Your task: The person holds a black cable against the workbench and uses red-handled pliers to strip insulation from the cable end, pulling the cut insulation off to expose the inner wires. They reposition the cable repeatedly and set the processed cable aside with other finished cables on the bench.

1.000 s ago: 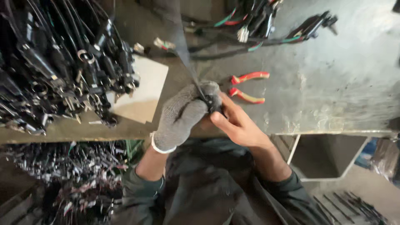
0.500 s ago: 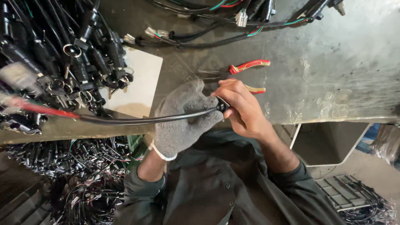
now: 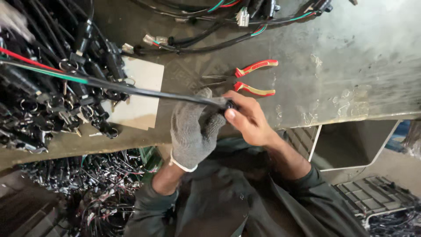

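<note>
My left hand [image 3: 195, 127] wears a grey knit glove and is closed around a black sheathed cable [image 3: 131, 87]. The cable runs from my hands out to the left, where red, green and white wires emerge from its far end. My bare right hand [image 3: 245, 116] pinches the cable's near end right beside the glove. Both hands hover above the front edge of a grey metal workbench [image 3: 351, 66]. Red-handled pliers [image 3: 245, 79] lie on the bench just behind my right hand.
A heap of black cable assemblies with connectors [image 3: 48, 96] covers the bench's left side, partly over a pale card sheet [image 3: 140, 92]. More wire harnesses [image 3: 237, 22] lie along the far edge. Below the bench sit more cables [image 3: 87, 193] and an open metal frame [image 3: 355, 140].
The cable, pointing away from me a second ago, has swung round to the left and now lies almost level. My hands stay together on its near end.
</note>
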